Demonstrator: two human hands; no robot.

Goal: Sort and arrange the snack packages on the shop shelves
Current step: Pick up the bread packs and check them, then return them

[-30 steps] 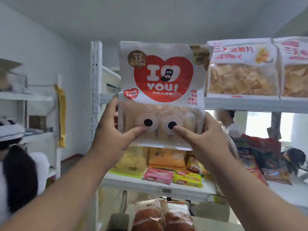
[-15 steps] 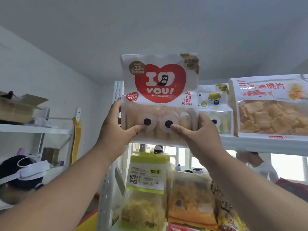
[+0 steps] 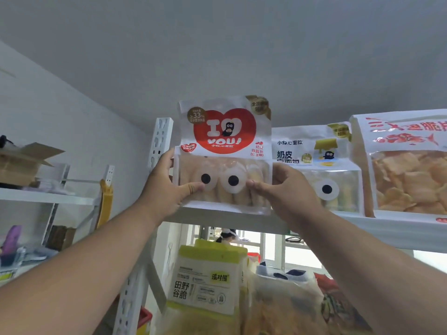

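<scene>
A white snack bag with a red heart and two googly eyes (image 3: 225, 151) stands upright at the left end of the top shelf (image 3: 242, 220). My left hand (image 3: 167, 189) grips its left edge, thumb on the front. At the right edge my right hand (image 3: 283, 194) grips it, thumb pressed by the right eye. Just right of it stands a similar white bag with one eye showing (image 3: 321, 165), partly hidden by my right hand. A bag of crisps with red print (image 3: 408, 170) fills the far right of the shelf.
The white perforated upright (image 3: 159, 141) stands left of the held bag. Below the top shelf are a yellow-green grain snack bag (image 3: 208, 279) and other packets (image 3: 285, 308). A side shelf (image 3: 46, 197) at left carries a cardboard box (image 3: 21, 163). The ceiling is close above.
The bag has moved up and back until its bottom sits at the top shelf's edge; the view has tilted upward. Both hands keep their grip.
</scene>
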